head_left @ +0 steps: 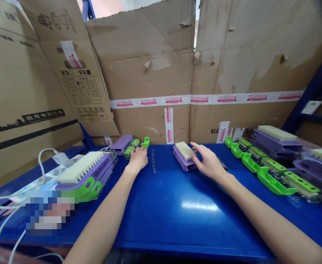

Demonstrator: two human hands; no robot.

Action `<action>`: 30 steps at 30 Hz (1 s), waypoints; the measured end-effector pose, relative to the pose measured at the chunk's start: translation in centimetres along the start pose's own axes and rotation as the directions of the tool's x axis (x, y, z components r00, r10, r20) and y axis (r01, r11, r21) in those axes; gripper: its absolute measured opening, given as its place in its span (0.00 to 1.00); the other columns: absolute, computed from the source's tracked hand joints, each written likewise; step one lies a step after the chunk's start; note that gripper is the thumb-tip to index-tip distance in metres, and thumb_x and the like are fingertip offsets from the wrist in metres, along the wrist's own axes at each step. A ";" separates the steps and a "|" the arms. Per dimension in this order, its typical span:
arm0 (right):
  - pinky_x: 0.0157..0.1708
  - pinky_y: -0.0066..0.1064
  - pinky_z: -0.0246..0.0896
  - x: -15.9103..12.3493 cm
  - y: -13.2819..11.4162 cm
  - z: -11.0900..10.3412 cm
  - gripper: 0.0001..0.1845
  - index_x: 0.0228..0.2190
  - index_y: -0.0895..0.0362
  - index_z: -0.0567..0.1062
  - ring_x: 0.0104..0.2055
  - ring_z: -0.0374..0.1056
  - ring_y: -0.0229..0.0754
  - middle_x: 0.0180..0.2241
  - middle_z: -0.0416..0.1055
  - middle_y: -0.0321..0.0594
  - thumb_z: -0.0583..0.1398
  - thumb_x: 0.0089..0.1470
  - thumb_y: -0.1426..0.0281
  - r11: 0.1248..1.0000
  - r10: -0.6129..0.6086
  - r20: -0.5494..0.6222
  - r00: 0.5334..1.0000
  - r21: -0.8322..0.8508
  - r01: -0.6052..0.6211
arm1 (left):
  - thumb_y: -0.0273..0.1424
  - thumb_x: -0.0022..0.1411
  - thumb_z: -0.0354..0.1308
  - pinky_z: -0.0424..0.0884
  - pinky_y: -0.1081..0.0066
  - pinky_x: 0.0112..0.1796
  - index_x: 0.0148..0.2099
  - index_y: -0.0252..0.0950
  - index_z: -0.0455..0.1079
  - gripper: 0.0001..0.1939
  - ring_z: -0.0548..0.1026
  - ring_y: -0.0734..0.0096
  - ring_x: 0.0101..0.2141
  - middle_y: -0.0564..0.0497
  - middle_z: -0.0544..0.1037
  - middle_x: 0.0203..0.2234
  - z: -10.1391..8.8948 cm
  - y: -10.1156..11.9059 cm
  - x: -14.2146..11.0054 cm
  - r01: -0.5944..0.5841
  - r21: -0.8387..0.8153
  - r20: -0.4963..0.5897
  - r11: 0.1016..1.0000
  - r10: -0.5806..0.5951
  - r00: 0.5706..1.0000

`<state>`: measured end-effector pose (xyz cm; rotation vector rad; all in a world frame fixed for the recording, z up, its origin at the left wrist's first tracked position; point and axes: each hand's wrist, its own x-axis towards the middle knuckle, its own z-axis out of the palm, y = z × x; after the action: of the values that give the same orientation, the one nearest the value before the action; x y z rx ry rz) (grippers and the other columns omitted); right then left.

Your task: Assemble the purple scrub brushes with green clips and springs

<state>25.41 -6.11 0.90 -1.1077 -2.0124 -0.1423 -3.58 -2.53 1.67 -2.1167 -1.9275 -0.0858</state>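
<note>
My left hand point(139, 160) is closed over small green and clear plastic parts at the back of the table; its fingertips are hidden. Just beyond it lie a purple casing point(122, 144) and a bright green curved part point(145, 142). A metal coil spring point(153, 161) lies right of this hand. My right hand point(207, 160) has its thumb and fingers apart at the right side of a purple brush head point(184, 153) with cream bristles facing up. The thumb seems to touch the bristles. A thin dark object point(222, 164) is partly hidden behind that hand.
An assembled purple-and-green brush point(85, 174) rests at left beside white cables point(42, 165). At right stand a row of green handles point(273, 179) with clear parts and more purple brush heads point(276, 139). Cardboard sheets point(150, 66) wall the back of the blue table point(171, 216).
</note>
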 end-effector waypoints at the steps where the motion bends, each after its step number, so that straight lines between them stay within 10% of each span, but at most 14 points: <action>1: 0.46 0.42 0.64 0.0 0.0 0.0 0.24 0.54 0.60 0.64 0.45 0.68 0.48 0.45 0.70 0.49 0.51 0.57 0.67 1.000 -0.001 0.000 1.000 -0.002 0.001 | 0.25 0.60 0.44 0.61 0.55 0.47 0.52 0.31 0.65 0.19 0.65 0.51 0.51 0.37 0.70 0.48 0.1 0.0 0.0 0.003 0.000 -0.001 1.000 -0.003 1.000; 15: 0.49 0.44 0.61 -0.2 0.0 0.4 0.25 0.56 0.58 0.63 0.51 0.64 0.51 0.47 0.69 0.51 0.50 0.58 0.64 0.995 0.057 0.079 0.995 -0.091 -0.049 | 0.30 0.65 0.40 0.60 0.54 0.46 0.51 0.31 0.67 0.19 0.66 0.49 0.49 0.35 0.72 0.45 -2.5 2.1 -0.7 -0.034 0.018 -0.198 0.999 0.037 0.979; 30: 0.42 0.44 0.61 -0.6 -1.9 0.9 0.43 0.58 0.62 0.58 0.46 0.67 0.57 0.45 0.70 0.56 0.57 0.49 0.48 0.941 0.229 0.189 0.955 -0.294 -0.167 | 0.36 0.66 0.42 0.64 0.59 0.44 0.45 0.33 0.69 0.18 0.72 0.55 0.44 0.40 0.76 0.39 -3.5 4.6 -1.8 -0.110 -0.022 -0.115 0.994 0.106 0.988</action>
<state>23.61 -7.22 0.40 -1.5578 -2.1025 -0.2073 1.27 -5.44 3.83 -2.1800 -1.7542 -0.2091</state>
